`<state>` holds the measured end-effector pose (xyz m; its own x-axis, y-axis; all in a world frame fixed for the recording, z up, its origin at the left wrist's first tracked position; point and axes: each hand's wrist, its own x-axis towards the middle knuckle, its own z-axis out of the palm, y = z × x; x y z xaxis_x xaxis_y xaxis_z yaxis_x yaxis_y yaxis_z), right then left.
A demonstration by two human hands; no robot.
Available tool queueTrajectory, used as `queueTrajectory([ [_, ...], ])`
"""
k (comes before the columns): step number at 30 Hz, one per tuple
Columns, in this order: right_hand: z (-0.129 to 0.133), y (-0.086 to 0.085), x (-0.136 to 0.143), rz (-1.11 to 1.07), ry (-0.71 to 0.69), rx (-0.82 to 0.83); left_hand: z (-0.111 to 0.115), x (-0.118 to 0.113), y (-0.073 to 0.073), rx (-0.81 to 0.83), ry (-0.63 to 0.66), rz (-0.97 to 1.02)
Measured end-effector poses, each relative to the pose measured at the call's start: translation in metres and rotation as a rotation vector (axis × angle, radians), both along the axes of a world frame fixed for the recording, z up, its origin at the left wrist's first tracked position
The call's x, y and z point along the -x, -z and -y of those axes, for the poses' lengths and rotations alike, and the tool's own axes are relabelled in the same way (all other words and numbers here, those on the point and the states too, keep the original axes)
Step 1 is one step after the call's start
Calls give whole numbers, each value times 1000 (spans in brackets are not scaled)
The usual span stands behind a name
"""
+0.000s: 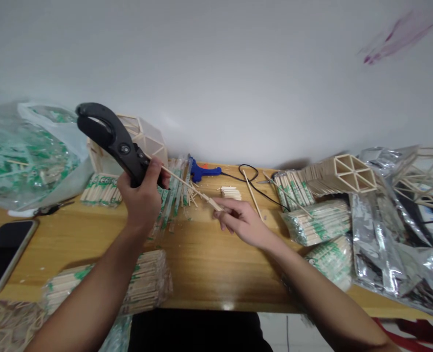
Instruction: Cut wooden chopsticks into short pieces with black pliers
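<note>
My left hand [143,195] is closed round a black pivoted hand cutter [121,142], whose curved end points up and left. A thin wooden chopstick [182,181] slants from the fingers of this hand down to my right hand [240,220]. My right fingers pinch its lower end together with a short cut stick piece [212,202]. Whether the cutter's blades touch the chopstick is hidden by my left hand. Beyond the right hand lies a small stack of short cut sticks [231,193], with a single chopstick [252,194] beside it.
A blue glue gun [204,171] with a black cord lies near the wall. Packs of wrapped chopsticks [322,222] sit at both sides. A bag of wrappers [29,151], a phone [6,256], a hexagonal stick frame [354,173] and silver bags [388,244] edge the wooden table [216,274].
</note>
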<state>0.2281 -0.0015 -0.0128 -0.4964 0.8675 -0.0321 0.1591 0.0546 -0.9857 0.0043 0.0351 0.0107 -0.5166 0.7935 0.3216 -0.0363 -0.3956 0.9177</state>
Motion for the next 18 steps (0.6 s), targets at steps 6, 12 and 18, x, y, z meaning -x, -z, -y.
queueTrajectory([
  [6,0,-1,0,47,-1,-71,3,-6,2,14,33,19],
  [12,2,-4,2,68,51,-107,15,-22,7,199,102,-112],
  [18,-2,-6,-1,36,157,-95,15,-16,10,171,211,-268],
])
